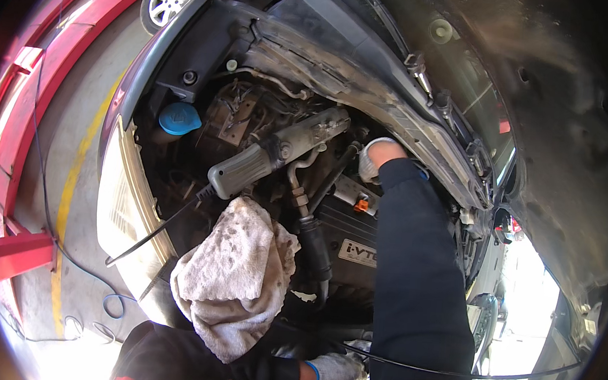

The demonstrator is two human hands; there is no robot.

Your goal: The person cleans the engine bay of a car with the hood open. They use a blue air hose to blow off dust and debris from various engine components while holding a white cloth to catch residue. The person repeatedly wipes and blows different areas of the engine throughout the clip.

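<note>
My right hand [373, 161], in a pale glove, reaches deep into the engine bay near the windshield-side panel. Its fingers are hidden, so I cannot see what they touch. My left hand [340, 375], in a pale glove with a blue cuff, is low at the car's front edge. Its fingers look curled, but what they grip is unclear. A grey corded work lamp [250, 164] lies across the engine bay. Below it, a stained white towel [233, 262] drapes over the front. An orange-topped dipstick [362, 205] stands by the dark engine cover [343, 227], left of my right sleeve.
A blue reservoir cap [179, 118] sits near the headlight [126, 200]. The raised hood [557, 150] is at the right. Red lift beams [24, 152] and a wheel [171, 1] are on the left. A black cable [474, 374] crosses below my right forearm.
</note>
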